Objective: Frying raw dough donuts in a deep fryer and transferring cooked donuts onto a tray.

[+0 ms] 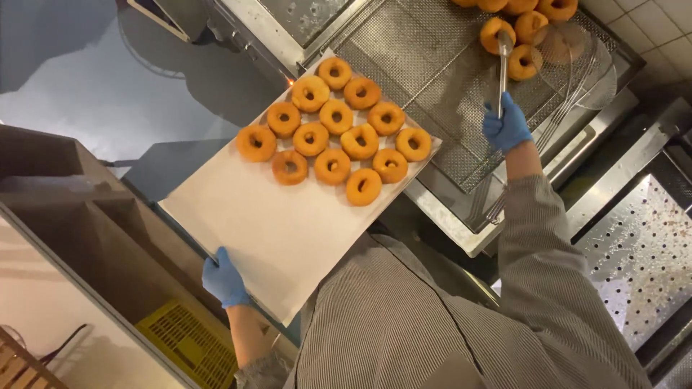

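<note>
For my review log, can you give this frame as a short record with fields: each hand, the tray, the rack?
left hand: blue-gloved left hand grips the near edge of the tray
right hand: gloved right hand holds metal tongs at a doughnut
tray: paper-lined, twelve doughnuts on tray at the far end
rack: mesh draining rack with more doughnuts at its far corner

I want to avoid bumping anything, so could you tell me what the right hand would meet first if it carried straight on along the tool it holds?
The right hand points up its metal tool; first in line, probably, are the doughnuts on the mesh rack.
</note>
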